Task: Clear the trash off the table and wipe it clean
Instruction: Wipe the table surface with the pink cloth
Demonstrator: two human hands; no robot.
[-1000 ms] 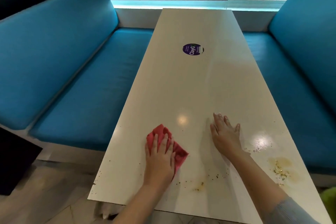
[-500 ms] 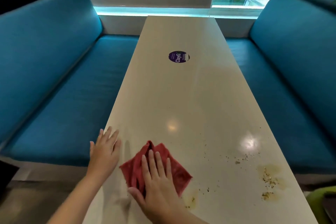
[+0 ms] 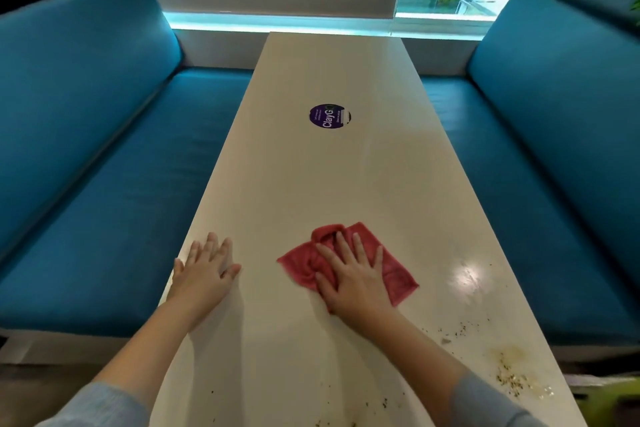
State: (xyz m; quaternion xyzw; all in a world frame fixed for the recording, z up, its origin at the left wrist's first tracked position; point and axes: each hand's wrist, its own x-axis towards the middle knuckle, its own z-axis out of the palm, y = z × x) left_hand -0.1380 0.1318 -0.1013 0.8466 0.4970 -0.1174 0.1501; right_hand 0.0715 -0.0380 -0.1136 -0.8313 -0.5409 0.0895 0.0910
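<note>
Cloth point(image 3: 394, 270) slides toward the middle of the tabletop point(image 3: 329, 184) under the flat right hand point(image 3: 353, 274); left hand point(image 3: 204, 274) rests spread at the left edge. Mid-wipe; next, probably sweep the crumbs point(image 3: 512, 378) by the near-right corner.

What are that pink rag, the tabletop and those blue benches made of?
Pink rag: soft matte cloth, perhaps microfibre; it bunches into folds under the right hand. Tabletop: hard, cream, glossy, likely laminate or coated board; a glare spot shows. Blue benches: padded cushions, smooth faintly shiny cover, probably vinyl or faux leather.
</note>
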